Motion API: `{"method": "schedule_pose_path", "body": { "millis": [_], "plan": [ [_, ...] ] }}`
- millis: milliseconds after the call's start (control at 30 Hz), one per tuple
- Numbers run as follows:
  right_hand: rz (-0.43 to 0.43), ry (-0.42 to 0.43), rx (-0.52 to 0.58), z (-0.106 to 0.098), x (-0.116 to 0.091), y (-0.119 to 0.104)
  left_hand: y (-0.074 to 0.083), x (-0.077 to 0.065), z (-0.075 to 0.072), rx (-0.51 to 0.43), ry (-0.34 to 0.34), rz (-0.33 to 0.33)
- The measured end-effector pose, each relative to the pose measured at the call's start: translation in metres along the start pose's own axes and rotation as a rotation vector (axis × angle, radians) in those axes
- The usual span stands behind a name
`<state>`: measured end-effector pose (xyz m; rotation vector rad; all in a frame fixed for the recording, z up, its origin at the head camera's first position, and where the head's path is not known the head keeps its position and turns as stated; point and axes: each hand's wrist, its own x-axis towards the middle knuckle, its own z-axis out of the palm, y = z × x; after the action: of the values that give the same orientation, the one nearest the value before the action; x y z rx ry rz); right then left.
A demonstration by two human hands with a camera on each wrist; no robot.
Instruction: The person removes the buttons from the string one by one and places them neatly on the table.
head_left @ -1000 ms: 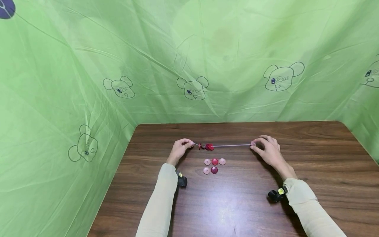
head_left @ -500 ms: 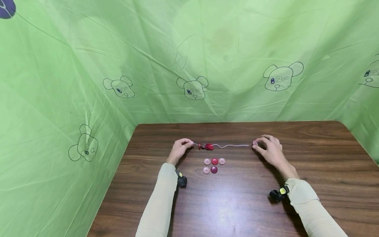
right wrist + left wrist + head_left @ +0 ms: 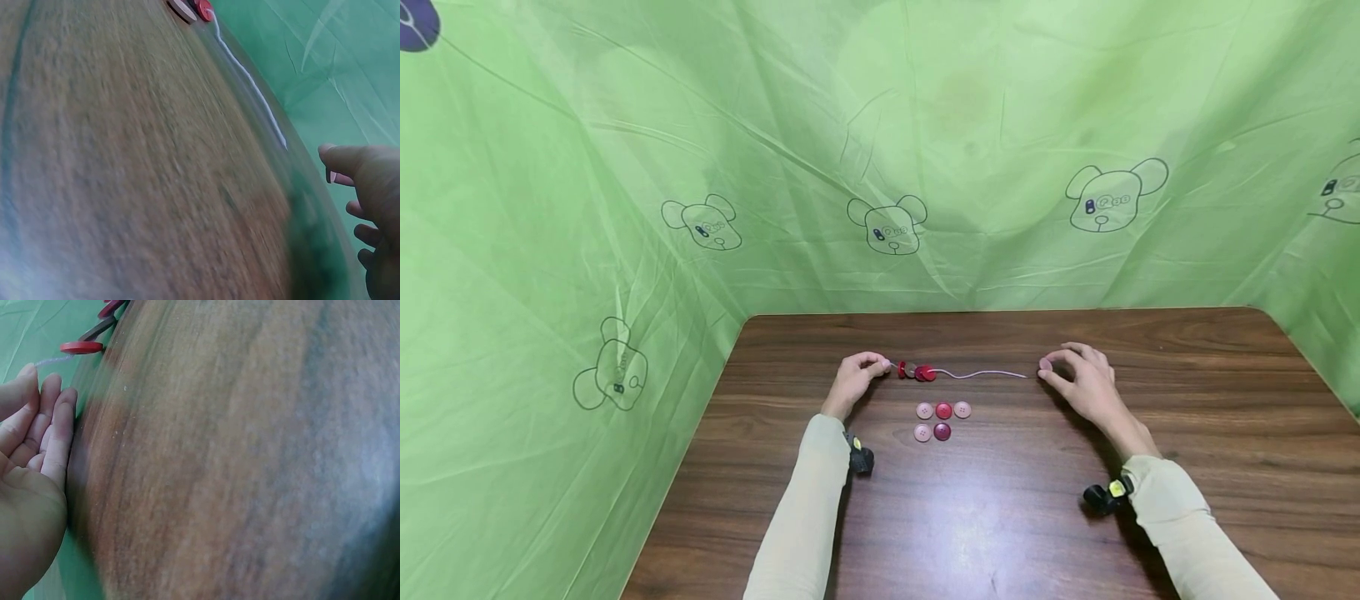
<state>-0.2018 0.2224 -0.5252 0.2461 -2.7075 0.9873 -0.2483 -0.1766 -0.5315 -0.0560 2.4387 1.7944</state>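
Observation:
My left hand (image 3: pixel 853 380) pinches one end of a thin pale string (image 3: pixel 992 372) between thumb and fingertips. Threaded on it near that hand are several buttons, among them a red button (image 3: pixel 81 347) and a dark one (image 3: pixel 99 329). The string's other end runs in a loose wave to the right and stops short of my right hand (image 3: pixel 1084 379). Between its thumb and index finger, the right hand holds a small pink button (image 3: pixel 1046 365), seen nearly edge-on and mostly hidden in the right wrist view. The string's free end (image 3: pixel 284 145) lies just beyond that thumb.
Loose buttons lie in two rows in front of the string: a pink button (image 3: pixel 924 411), a red button (image 3: pixel 943 410) and others in pink and plum. The brown wooden table (image 3: pixel 970 517) meets a green cloth backdrop (image 3: pixel 985 150) at the back.
The string was taut up to the right hand; it has slipped free there and now sags in a wave. The right hand has drawn slightly right. The left hand stays put.

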Motion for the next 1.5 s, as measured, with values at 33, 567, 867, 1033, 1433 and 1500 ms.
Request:
{"method": "schedule_pose_path", "body": {
  "millis": [33, 567, 867, 1033, 1433, 1500],
  "plan": [
    [-0.007, 0.001, -0.001, 0.000, 0.000, -0.002, 0.000, 0.000, 0.000, 0.001, 0.002, 0.003],
    [-0.093, -0.001, -0.007, 0.013, -0.003, -0.030, -0.001, 0.000, 0.001, -0.012, 0.003, -0.009],
    [-0.160, -0.028, -0.002, 0.021, -0.007, -0.049, -0.001, 0.000, 0.000, -0.007, 0.003, -0.006],
    [-0.211, -0.046, -0.012, 0.026, -0.010, -0.060, 0.000, 0.000, 0.000, -0.003, 0.000, -0.003],
    [-0.283, -0.135, -0.028, 0.039, -0.018, -0.080, 0.000, 0.000, 0.001, -0.003, 0.000, -0.002],
    [-0.293, -0.149, -0.028, 0.041, -0.019, -0.082, 0.000, 0.000, 0.001, -0.004, 0.002, 0.002]
  ]
}}
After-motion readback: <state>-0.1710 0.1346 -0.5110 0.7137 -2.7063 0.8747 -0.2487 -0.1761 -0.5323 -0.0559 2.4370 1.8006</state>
